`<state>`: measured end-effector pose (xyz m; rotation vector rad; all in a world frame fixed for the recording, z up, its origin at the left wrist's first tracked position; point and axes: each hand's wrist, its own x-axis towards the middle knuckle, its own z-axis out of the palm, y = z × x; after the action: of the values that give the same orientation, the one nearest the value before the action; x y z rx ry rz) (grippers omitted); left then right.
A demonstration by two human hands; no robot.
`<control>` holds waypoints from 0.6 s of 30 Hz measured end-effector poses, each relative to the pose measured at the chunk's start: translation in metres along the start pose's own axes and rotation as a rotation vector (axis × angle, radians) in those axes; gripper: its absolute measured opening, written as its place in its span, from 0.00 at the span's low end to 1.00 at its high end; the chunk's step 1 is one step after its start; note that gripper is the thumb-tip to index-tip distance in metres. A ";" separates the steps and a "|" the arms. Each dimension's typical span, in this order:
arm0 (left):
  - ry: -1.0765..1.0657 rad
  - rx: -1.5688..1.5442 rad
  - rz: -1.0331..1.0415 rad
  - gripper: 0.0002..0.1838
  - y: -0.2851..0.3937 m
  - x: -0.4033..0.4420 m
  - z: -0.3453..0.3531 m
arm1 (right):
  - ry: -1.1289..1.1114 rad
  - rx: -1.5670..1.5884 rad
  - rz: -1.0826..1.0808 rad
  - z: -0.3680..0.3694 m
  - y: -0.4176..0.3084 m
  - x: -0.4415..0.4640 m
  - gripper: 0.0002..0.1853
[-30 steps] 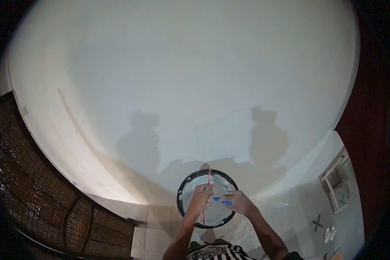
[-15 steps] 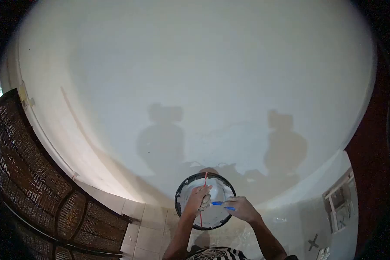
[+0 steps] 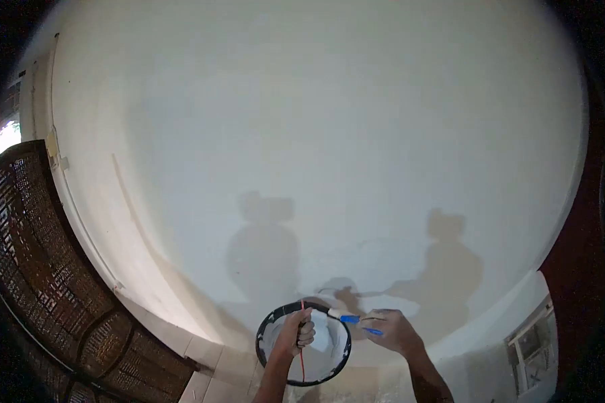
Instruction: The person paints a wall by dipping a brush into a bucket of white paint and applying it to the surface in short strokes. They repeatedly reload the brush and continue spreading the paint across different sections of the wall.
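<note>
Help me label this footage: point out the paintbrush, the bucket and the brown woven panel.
Paintbrush (image 3: 349, 319), head view: on its blue handle.
Bucket (image 3: 280, 309), head view: on its black rim.
Brown woven panel (image 3: 37, 242), head view: on the woven surface, inside its dark frame.

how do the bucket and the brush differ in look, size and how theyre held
The bucket is round and far larger; the brush is small and narrow. The bucket has a dark rim and a pale inside, while the brush shows bright blue with pale bristles. The left hand grips a red strip across the bucket; the right hand holds the brush itself.
</note>
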<state>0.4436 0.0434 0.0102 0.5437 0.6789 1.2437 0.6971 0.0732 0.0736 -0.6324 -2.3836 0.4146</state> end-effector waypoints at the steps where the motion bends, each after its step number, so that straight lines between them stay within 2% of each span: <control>1: 0.014 0.027 0.001 0.15 -0.001 0.003 0.002 | 0.041 -0.119 -0.064 -0.015 0.007 0.006 0.09; 6: 0.020 0.039 -0.049 0.17 -0.010 0.032 0.011 | 0.284 -0.574 -0.216 -0.127 0.016 0.069 0.09; 10: 0.016 0.059 -0.136 0.17 -0.008 0.044 0.002 | 0.612 -0.736 -0.416 -0.220 -0.004 0.157 0.09; 11: 0.029 0.053 -0.152 0.18 -0.007 0.043 -0.002 | 0.642 -0.784 -0.479 -0.241 -0.015 0.183 0.08; 13: 0.053 0.046 -0.178 0.19 -0.003 0.045 -0.001 | 0.713 -0.913 -0.435 -0.280 -0.023 0.227 0.07; 18: 0.066 0.016 -0.212 0.17 0.000 0.055 -0.012 | 0.937 -1.003 -0.740 -0.357 -0.039 0.334 0.08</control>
<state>0.4446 0.0971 -0.0076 0.4341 0.7819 1.0619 0.6856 0.2661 0.5243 -0.1838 -1.5656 -1.1921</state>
